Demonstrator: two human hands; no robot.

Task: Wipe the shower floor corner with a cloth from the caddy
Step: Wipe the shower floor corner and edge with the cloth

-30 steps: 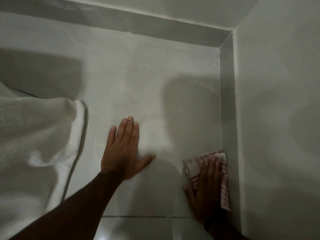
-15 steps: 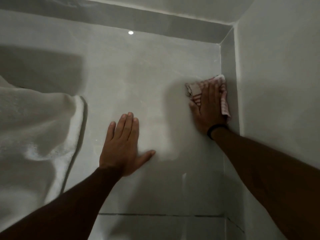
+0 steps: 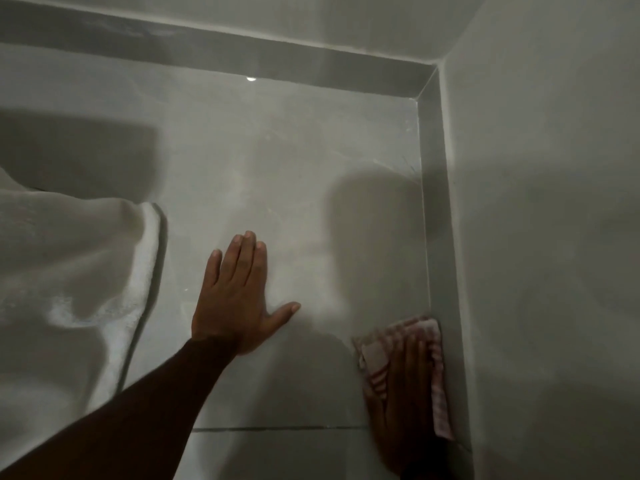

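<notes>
My right hand [image 3: 403,400] lies flat on a pink-and-white striped cloth [image 3: 434,348], pressing it onto the grey shower floor [image 3: 294,168] beside the skirting strip of the right wall, near the bottom right of the view. The floor's far right corner [image 3: 420,102] lies well beyond the cloth. My left hand [image 3: 239,296] rests palm down on the floor in the middle, fingers spread, with nothing in it. The caddy is out of sight.
A white towel or bath mat [image 3: 69,282] bunches up on the left. Grey walls close the space at the back [image 3: 311,19] and on the right [image 3: 554,237]. A grout line [image 3: 277,428] crosses the floor near me.
My right hand has slid the cloth back along the right wall from near the corner towards me. The left hand has stayed put.
</notes>
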